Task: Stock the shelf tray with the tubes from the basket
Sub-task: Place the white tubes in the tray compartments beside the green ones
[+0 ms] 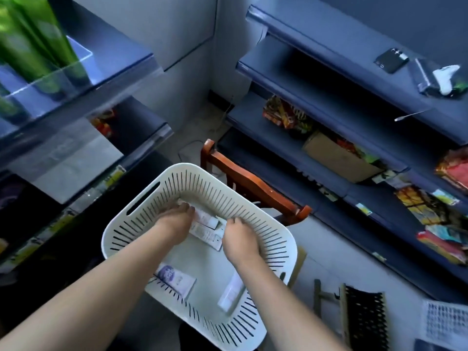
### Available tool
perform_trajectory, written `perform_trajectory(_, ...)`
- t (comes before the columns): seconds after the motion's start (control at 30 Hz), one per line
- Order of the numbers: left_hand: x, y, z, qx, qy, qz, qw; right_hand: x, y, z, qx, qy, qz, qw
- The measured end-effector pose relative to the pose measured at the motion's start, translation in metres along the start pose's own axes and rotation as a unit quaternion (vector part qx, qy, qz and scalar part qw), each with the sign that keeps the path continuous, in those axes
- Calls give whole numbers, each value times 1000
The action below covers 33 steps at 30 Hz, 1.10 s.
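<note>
Head view: a person looks down into a white plastic basket with slots in its wall [255,206], which sits on a brown wooden chair [255,188].
Tubes: a small pile of white flat tubes [206,228] lies at the far end of the basket, between the two hands. A white tube with a purple picture [174,279] and a plain white tube [231,292] lie apart at the near end.
Shelf tray: a clear plastic tray with tall green tubes [76,59] stands on the blue shelf up on the left, well apart from the basket.
What could go wrong: I think the flat tubes may slip and fall back, because they lie in a loose pile. The basket may also tip, since it sticks out past the chair.
Left hand [177,219]: it reaches down into the basket, palm down, fingers bent onto the left end of the pile. I cannot tell if it holds a tube yet.
Right hand [240,236]: it is down by the right side of the pile, fingers curled at the basket wall. I cannot tell if it holds anything.
</note>
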<state>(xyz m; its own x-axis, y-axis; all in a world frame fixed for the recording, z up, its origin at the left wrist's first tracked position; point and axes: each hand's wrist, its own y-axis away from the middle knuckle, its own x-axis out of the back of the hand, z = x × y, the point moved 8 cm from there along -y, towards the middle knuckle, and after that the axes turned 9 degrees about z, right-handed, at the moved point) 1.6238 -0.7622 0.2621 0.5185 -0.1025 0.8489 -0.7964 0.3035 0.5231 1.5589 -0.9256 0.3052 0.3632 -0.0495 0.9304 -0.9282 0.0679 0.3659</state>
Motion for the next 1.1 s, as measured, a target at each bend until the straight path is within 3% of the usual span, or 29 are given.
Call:
perform_trajectory(0.2, -5, -15, 7, -22, -32, 17, 999, -19, -6, -9, 14, 95, 11, 995)
perform_trajectory(0.37, -14, -20, 6, -44, -44, -1, 998, -29, -7, -10, 14, 93, -6, 996)
perform_trajectory(0.57, -10, -11, 2, -19, -70, -25, 997, -36, -16, -2, -9, -3, -35, 999)
perform_trajectory(0.83, 5, 7, -6, 10, -59, -72, 996, -31, -13, 3, -2, -27, -43, 999)
perform_trajectory(0.97, 3, 20, -13, 17, -52, -94, 994, -6, -3, 12, -35, -124, -8, 992)
perform_trajectory(1.1, 9, 36, -14, 10, -6, -97, 995, 21, 8, 29, -120, -278, 25, 953)
